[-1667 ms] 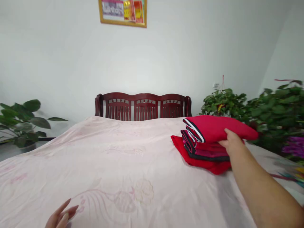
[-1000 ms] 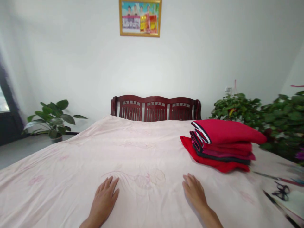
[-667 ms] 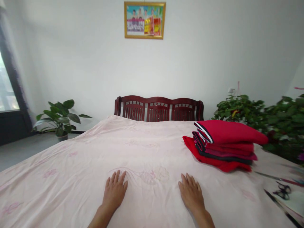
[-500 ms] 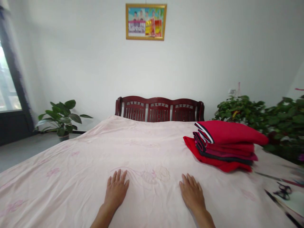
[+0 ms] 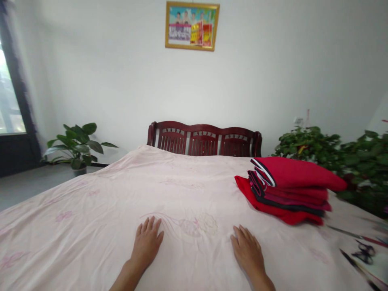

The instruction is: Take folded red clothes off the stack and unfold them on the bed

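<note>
Head camera: your left hand (image 5: 147, 241) lies palm down on the pale pink cloth (image 5: 182, 194), with its fingers extended and slightly apart. Its fingertips point away from you, at the stem of the embroidered flower (image 5: 207, 224). Your right hand (image 5: 248, 250) lies palm down on the same cloth, open, its fingers extended and slightly apart. The two hands are well apart, one on each side of the embroidered flower.

The stack of folded garments (image 5: 285, 190) rests on the cloth, beyond your right hand and to its right; hand and stack are apart. The top garment is red, with a black and white edge facing left. Red, magenta and dark layers lie beneath it. The bright red bottom layer projects past the others at the left.

To the right of your right hand, near the edge of the view, locate the dark-handled scissors (image 5: 364, 251) and a slim dark tool (image 5: 357, 266) just beside them; its type cannot be determined. A dark red wooden backrest (image 5: 204, 137) stands beyond the far edge of the cloth. A gold-framed picture (image 5: 192, 26) is mounted on the wall above it. A potted plant (image 5: 79, 145) stands at the far left, and leafy plants (image 5: 309, 143) stand behind the stack.
</note>
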The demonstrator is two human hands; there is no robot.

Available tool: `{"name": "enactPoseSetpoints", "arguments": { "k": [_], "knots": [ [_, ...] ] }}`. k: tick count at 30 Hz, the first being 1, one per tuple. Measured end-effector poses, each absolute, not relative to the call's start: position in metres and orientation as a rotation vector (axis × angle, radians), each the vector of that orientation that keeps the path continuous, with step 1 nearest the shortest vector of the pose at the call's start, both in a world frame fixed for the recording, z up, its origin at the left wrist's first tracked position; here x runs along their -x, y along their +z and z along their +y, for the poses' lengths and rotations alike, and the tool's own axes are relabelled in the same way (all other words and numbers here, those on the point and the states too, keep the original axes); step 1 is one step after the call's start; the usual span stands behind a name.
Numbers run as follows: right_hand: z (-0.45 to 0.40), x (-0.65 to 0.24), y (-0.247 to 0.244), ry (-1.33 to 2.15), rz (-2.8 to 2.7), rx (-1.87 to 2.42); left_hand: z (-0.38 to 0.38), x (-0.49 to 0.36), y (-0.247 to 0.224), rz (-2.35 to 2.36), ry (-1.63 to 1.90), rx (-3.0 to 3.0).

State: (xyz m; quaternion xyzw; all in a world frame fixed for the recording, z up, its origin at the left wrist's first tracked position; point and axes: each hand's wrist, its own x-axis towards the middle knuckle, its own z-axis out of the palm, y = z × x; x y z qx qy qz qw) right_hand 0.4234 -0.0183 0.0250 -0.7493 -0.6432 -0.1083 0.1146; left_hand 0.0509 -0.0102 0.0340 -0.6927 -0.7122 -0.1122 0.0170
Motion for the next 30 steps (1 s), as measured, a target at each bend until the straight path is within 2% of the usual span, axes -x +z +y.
{"name": "enactPoseSetpoints", "arguments": {
  "k": [30],
  "knots": [
    [-0.017,-0.433,0.021,-0.241,-1.897,2.063,-0.015,-0.053,0.040,-2.156,-0.328,2.211]
  ]
}}
